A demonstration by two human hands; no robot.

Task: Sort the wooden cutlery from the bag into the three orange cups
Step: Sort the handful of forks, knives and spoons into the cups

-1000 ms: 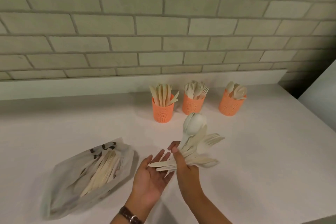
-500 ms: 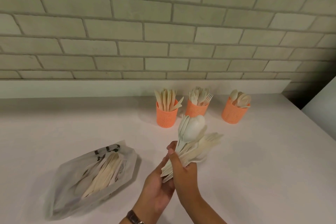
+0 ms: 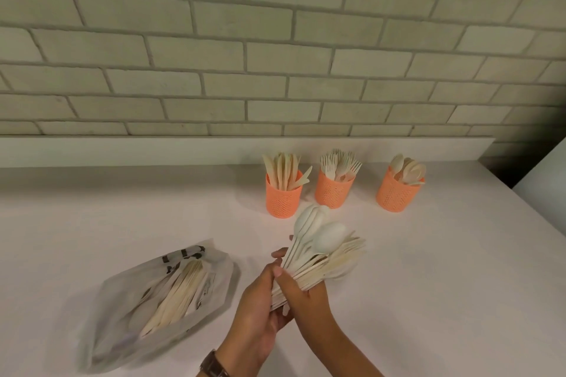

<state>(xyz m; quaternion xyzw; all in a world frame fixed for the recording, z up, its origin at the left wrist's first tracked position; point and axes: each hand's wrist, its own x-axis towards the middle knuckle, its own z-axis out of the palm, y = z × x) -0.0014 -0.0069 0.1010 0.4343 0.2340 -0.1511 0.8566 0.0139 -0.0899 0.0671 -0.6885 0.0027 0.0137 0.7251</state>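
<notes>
Cutlery bundle (image 3: 321,257): mixed wooden spoons and forks, being held above the table (image 3: 428,269) near its front middle, heads fanning up and to the right, handle ends gathered low. The right hand (image 3: 303,294) is curling over the handles from above, thumb lying across the top. The left hand (image 3: 260,306) is wrapping the same handles from below and from the left, fingertips showing past the bundle's upper edge; a wristwatch (image 3: 213,366) is sitting on that wrist. The bag (image 3: 116,330), translucent, is lying flat on the table to the left of the hands, apart from them, with more pale cutlery (image 3: 177,291) showing through it. Three orange mesh cups are standing in a row beyond the bundle: the left cup (image 3: 283,200) is holding knives (image 3: 284,168), the middle cup (image 3: 333,193) forks (image 3: 338,162), the right cup (image 3: 393,196) spoons (image 3: 409,168). The table is plain white and matte, running back to a low white ledge (image 3: 183,150) under a pale brick wall (image 3: 275,40); the far right corner is falling into shadow. Against one second ago: the left hand was then lying flat, palm up, under the handle ends, and is now closing round them; the fan was wider and is now drawn tighter. Bag and cups are sitting as before.
</notes>
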